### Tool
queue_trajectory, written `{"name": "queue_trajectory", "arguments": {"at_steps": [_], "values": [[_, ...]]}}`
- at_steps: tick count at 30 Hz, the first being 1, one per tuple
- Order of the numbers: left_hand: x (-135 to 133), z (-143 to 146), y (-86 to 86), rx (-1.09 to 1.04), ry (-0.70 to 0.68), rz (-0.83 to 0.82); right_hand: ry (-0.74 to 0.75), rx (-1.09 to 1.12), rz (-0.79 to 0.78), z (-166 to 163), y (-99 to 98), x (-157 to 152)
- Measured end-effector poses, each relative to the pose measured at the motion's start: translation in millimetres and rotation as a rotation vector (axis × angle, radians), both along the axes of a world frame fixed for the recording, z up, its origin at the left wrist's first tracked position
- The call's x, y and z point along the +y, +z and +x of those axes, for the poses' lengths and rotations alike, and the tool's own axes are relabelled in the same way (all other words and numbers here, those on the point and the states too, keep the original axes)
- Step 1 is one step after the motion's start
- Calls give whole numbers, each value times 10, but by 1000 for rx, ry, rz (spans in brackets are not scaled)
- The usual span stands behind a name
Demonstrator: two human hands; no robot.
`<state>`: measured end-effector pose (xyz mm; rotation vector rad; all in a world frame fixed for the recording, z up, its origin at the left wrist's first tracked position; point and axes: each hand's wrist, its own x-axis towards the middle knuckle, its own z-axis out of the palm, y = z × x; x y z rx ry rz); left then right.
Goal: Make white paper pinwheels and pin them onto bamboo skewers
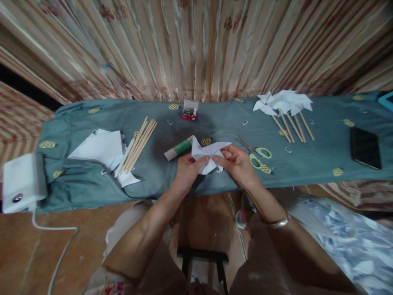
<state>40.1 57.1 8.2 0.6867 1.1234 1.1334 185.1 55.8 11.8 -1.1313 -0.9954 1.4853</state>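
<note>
Both my hands hold a folded white paper piece just above the near edge of the blue-grey cloth. My left hand pinches its left side with closed fingers. My right hand grips its right side, fingers curled. A green-and-white glue stick lies just left of the paper. Green-handled scissors lie just right of my right hand.
White paper sheets and wooden sticks lie at the left. Finished white pinwheels on sticks sit at the back right. A small red box stands at the back. A black phone lies far right, a white box far left.
</note>
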Motion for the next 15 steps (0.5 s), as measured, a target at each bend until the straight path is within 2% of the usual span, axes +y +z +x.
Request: {"name": "queue_trajectory", "arguments": {"at_steps": [6, 10, 15], "values": [[46, -54, 11, -53, 25, -27, -34, -89, 27, 45, -11, 22], [134, -131, 31, -97, 104, -40, -111, -162, 77, 74, -52, 99], [219, -280, 134, -149, 184, -24, -171, -170, 95, 61, -145, 247]]}}
